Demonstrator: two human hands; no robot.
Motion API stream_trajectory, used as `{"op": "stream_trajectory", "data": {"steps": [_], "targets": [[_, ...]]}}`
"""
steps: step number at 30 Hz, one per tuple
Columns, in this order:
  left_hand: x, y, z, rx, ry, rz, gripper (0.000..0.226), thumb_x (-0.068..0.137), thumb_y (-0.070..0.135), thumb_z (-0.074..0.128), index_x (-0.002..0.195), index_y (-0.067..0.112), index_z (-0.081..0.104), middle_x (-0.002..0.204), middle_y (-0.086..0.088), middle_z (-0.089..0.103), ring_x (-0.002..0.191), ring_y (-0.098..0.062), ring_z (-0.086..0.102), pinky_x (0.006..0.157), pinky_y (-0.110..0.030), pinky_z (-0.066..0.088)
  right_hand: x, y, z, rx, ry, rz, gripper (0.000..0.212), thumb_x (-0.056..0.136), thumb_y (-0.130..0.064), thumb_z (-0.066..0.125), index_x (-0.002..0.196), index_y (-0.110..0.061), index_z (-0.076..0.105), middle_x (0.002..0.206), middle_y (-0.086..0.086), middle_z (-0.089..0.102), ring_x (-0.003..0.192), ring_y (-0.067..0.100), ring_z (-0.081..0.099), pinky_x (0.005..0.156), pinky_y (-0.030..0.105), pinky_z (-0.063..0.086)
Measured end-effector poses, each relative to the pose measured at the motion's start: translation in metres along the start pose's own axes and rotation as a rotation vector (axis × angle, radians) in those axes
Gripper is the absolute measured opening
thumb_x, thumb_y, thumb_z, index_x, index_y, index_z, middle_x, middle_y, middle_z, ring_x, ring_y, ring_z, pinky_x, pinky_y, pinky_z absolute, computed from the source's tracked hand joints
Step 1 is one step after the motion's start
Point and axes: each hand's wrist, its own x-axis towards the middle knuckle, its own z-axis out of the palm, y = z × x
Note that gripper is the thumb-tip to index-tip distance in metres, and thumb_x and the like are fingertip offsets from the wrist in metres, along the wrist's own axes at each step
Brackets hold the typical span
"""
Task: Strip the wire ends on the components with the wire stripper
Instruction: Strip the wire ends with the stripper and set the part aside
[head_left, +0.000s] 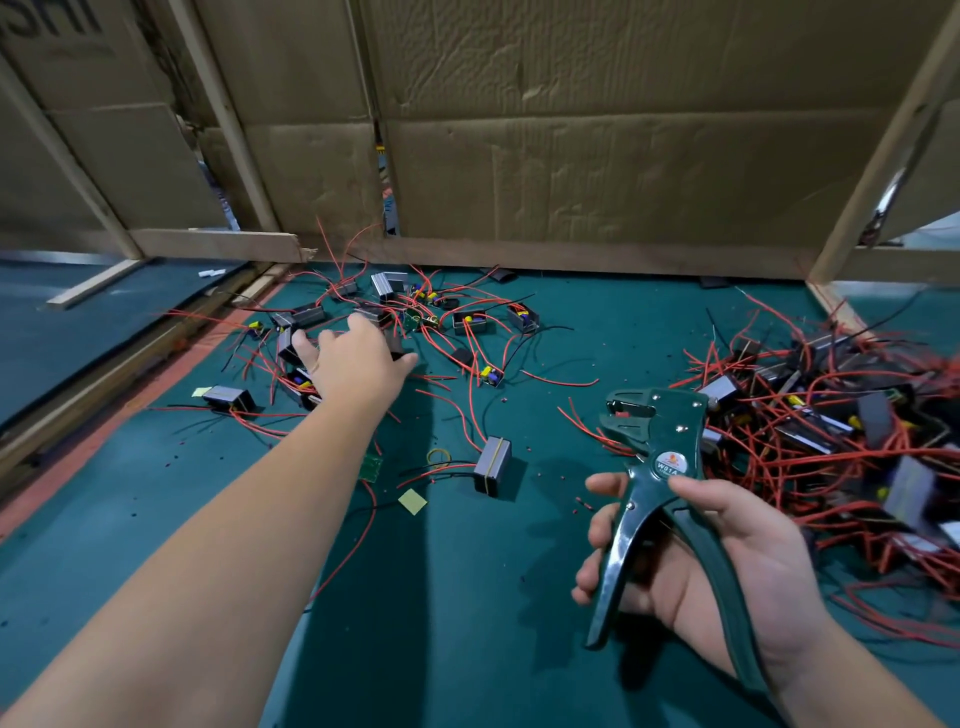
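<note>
Head view, hard to make out: component pile (831, 426) at far right is blurred, cut off by the edge and too tangled to count.
Left hand (353, 364): fingers (304, 358) spread over scattered components (470, 322), far left; contact unclear.
Right hand (727, 561): fingers curled round the wire stripper (654, 467), near right, above the worktop (467, 597).
Counts: two hands, one stripper, one lone component (492, 465) mid-worktop.

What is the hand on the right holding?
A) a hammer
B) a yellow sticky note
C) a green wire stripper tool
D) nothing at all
C: the right hand has its fingers curled round the handles of the green wire stripper.
</note>
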Motion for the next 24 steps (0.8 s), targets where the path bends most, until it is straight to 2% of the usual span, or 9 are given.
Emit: {"op": "stream_trajectory", "data": {"steps": [3, 7, 9, 12, 14, 18, 20, 22, 24], "targets": [[-0.001, -0.002, 0.001, -0.04, 0.049, 0.01, 0.038, 0.083, 0.047, 0.06, 0.095, 0.011, 0.053, 0.087, -0.006, 0.063, 0.114, -0.032, 0.047, 0.108, -0.046, 0.009, 0.001, 0.0, -0.001, -0.001, -0.006, -0.002, 0.078, 0.034, -0.031, 0.087, 0.099, 0.007, 0.067, 0.078, 0.029, 0.056, 0.062, 0.046, 0.059, 0.061, 0.054, 0.052], [-0.011, -0.007, -0.011, -0.314, 0.272, 0.094, 0.02, 0.079, 0.033, 0.063, 0.095, 0.023, 0.068, 0.081, 0.003, 0.059, 0.114, -0.026, 0.043, 0.098, -0.043, 0.012, 0.001, 0.0, -0.002, 0.012, -0.023, -0.014, 0.076, 0.037, -0.031, 0.087, 0.1, 0.007, 0.067, 0.079, 0.029, 0.057, 0.063, 0.046, 0.06, 0.061, 0.054, 0.053], [-0.019, -0.005, -0.022, -0.395, 0.38, 0.168, 0.016, 0.076, 0.03, 0.065, 0.09, 0.028, 0.071, 0.1, 0.003, 0.064, 0.117, -0.025, 0.041, 0.099, -0.042, 0.014, 0.001, 0.0, -0.002, 0.018, -0.027, -0.024, 0.076, 0.037, -0.031, 0.087, 0.1, 0.007, 0.067, 0.079, 0.029, 0.057, 0.063, 0.046, 0.06, 0.061, 0.054, 0.053], [-0.038, 0.005, -0.042, -0.605, 0.431, 0.301, 0.03, 0.074, 0.017, 0.065, 0.09, 0.041, 0.072, 0.138, 0.005, 0.039, 0.123, -0.027, 0.032, 0.1, -0.031, 0.018, 0.001, 0.001, -0.001, 0.023, -0.033, -0.027, 0.076, 0.037, -0.031, 0.087, 0.1, 0.007, 0.067, 0.079, 0.029, 0.057, 0.063, 0.047, 0.06, 0.061, 0.054, 0.052], [-0.054, 0.018, -0.055, -0.802, 0.376, 0.382, 0.045, 0.073, 0.002, 0.061, 0.09, 0.043, 0.069, 0.137, 0.003, 0.032, 0.114, -0.023, 0.041, 0.101, -0.029, 0.029, 0.001, 0.001, -0.001, 0.024, -0.033, -0.031, 0.077, 0.036, -0.03, 0.088, 0.1, 0.007, 0.067, 0.079, 0.029, 0.057, 0.063, 0.047, 0.059, 0.061, 0.055, 0.052], [-0.087, 0.047, -0.068, -1.108, 0.139, 0.534, 0.047, 0.072, -0.005, 0.049, 0.1, 0.027, 0.066, 0.105, 0.005, 0.064, 0.092, -0.008, 0.061, 0.082, -0.026, 0.048, 0.0, -0.001, -0.001, 0.022, -0.029, -0.06, 0.076, 0.037, -0.031, 0.087, 0.1, 0.007, 0.067, 0.079, 0.029, 0.057, 0.064, 0.047, 0.059, 0.062, 0.055, 0.053], [-0.102, 0.058, -0.065, -1.277, -0.01, 0.475, 0.04, 0.071, 0.001, 0.048, 0.1, 0.02, 0.068, 0.101, 0.002, 0.07, 0.093, -0.007, 0.064, 0.082, -0.023, 0.049, 0.0, -0.002, -0.002, 0.028, -0.03, -0.082, 0.075, 0.039, -0.032, 0.086, 0.101, 0.006, 0.067, 0.08, 0.029, 0.058, 0.064, 0.046, 0.06, 0.063, 0.056, 0.053], [-0.116, 0.065, -0.057, -1.441, -0.126, 0.362, 0.024, 0.075, 0.008, 0.056, 0.092, 0.017, 0.071, 0.093, 0.004, 0.072, 0.087, -0.006, 0.065, 0.083, -0.029, 0.052, 0.0, -0.003, -0.002, 0.041, -0.024, -0.102, 0.075, 0.039, -0.032, 0.086, 0.101, 0.006, 0.068, 0.08, 0.028, 0.058, 0.065, 0.046, 0.06, 0.063, 0.055, 0.053], [-0.124, 0.067, -0.05, -1.544, -0.176, 0.254, 0.005, 0.077, 0.014, 0.069, 0.082, 0.017, 0.07, 0.076, 0.007, 0.07, 0.071, -0.008, 0.065, 0.07, -0.033, 0.057, 0.0, -0.004, -0.003, 0.055, -0.016, -0.122, 0.076, 0.04, -0.031, 0.085, 0.102, 0.007, 0.067, 0.08, 0.028, 0.058, 0.065, 0.046, 0.061, 0.063, 0.055, 0.054]]}}
